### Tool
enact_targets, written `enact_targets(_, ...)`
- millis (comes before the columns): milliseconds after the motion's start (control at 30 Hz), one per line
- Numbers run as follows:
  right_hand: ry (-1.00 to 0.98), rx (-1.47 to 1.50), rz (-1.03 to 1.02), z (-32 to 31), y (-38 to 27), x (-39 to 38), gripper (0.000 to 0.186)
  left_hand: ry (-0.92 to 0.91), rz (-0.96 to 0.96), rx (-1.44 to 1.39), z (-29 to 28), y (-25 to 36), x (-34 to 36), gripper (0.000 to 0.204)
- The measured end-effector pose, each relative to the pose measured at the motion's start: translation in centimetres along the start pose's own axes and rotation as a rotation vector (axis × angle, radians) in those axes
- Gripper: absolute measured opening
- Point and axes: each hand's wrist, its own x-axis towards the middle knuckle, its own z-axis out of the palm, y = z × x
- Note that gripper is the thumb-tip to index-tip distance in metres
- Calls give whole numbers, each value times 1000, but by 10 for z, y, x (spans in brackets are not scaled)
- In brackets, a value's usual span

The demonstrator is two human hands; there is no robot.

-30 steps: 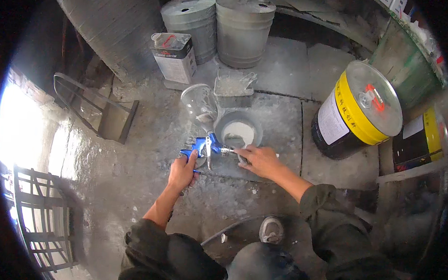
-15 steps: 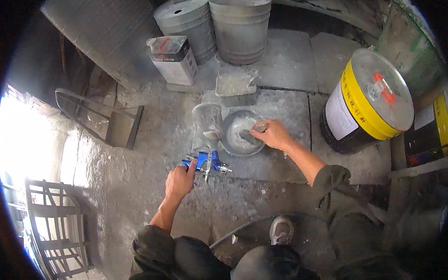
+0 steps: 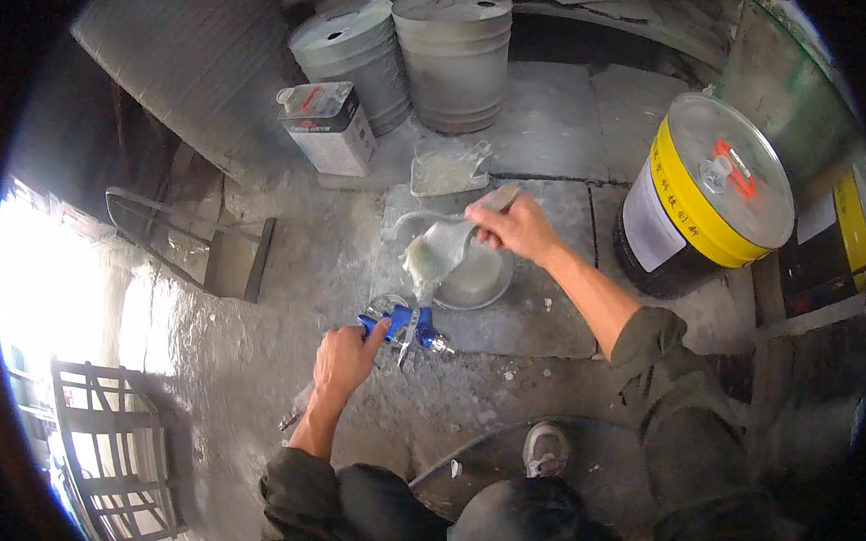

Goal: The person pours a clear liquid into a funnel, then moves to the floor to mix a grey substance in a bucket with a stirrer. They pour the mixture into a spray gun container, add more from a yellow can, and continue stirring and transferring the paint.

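My left hand [image 3: 345, 363] is closed around the handle of a blue spray gun [image 3: 407, 324], held low over the floor with its silver nozzle to the right. A round cup rim [image 3: 387, 305] shows on the gun's far side. My right hand [image 3: 517, 226] grips the handle of a pale, residue-coated scoop [image 3: 440, 249]. Tilted down to the left, the scoop has its lower end just above the spray gun, and a pale streak runs from it. Beneath and right of the scoop sits a round grey bowl [image 3: 490, 290]. A container [image 3: 411, 220] behind the scoop is mostly hidden.
A residue-covered tray [image 3: 448, 182] lies beyond the bowl. Farther back stand a rectangular can [image 3: 328, 133] and two grey drums [image 3: 452, 71]. A yellow-and-black drum [image 3: 702, 204] is at right. To the left are a metal frame [image 3: 247, 259] and a slatted rack [image 3: 117, 450].
My right hand has lifted the scoop out of the bowl and brought it left, tilted, over the spray gun. My left hand keeps hold of the gun in nearly the same place.
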Motion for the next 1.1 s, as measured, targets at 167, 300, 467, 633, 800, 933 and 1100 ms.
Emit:
enact_targets(167,152,-14,-13,0,11,-1,28,-49,-25,-52,4,-12,0,68)
enact_targets(300,170,79,65,8,11,-5,25,-38,-29,-71,2,-15,3,68)
enact_targets(467,139,234,88,20,9,-18,27,-65,-39,-48,-8,-7,7,66)
enact_targets(633,258,-293,148,-9,60,-9,34,-31,-35,-60,-1,-16,7,65)
enact_targets(800,-4,-678,-157,9,90,-43,30,19,9,27,-7,-11,6,65)
enact_targets(933,31,-419,-66,8,49,-38,27,40,29,98,-11,-12,2,65)
enact_targets(1100,4,24,-45,9,-7,-14,27,65,103,175,-17,8,2,66)
